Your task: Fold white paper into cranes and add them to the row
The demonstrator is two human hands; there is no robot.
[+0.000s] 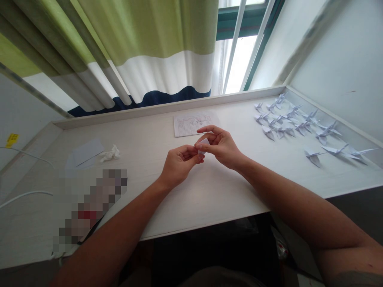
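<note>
Between my two hands, above the middle of the table, is a small folded piece of white paper (204, 146). My left hand (181, 162) pinches its lower left side between thumb and fingers. On the upper right side, my right hand (220, 146) grips the same paper with its thumb and a finger, while its index finger stretches out to the left. The fingers cover much of the paper, so its exact folded shape is hidden. Several folded white paper cranes (299, 123) stand in loose rows at the table's right end.
A printed sheet or booklet (191, 124) lies behind my hands. To the left are white paper sheets (86, 151), a crumpled tissue (110, 154) and a blurred-out object (92, 207). A raised rim (143, 109) edges the white table's back, with a curtain (161, 52) beyond.
</note>
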